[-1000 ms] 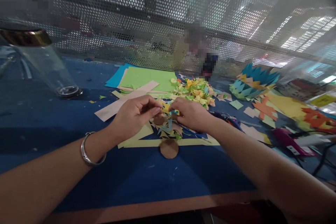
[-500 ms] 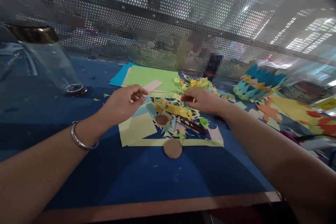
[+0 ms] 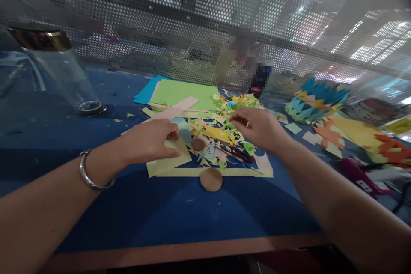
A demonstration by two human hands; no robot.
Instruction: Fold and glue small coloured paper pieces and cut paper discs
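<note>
My left hand (image 3: 152,141) hovers over a pale yellow paper sheet (image 3: 170,157), its thumb and fingers apart and nothing between them. A pale pink paper strip (image 3: 176,109) lies slanted just behind it. My right hand (image 3: 257,126) is above the right side of the cut paper scraps (image 3: 216,132), fingers loosely bent and apart, with nothing seen in them. Among the scraps lie a small brown disc (image 3: 198,144) and a dark red-handled tool (image 3: 239,153), partly covered. A larger brown cardboard disc (image 3: 211,179) rests at the front edge of the papers.
Green paper sheets (image 3: 186,94) are stacked at the back beside a scrap heap (image 3: 239,102). A clear bottle (image 3: 72,77) stands left. Right are a zigzag paper crown (image 3: 316,98), orange cutouts (image 3: 330,134) and a purple object (image 3: 356,174). A perforated metal screen (image 3: 154,17) borders the blue table (image 3: 180,218).
My left hand has come nearer and spread its thumb and fingers, uncovering more of the pink strip. My right hand has shifted slightly right.
</note>
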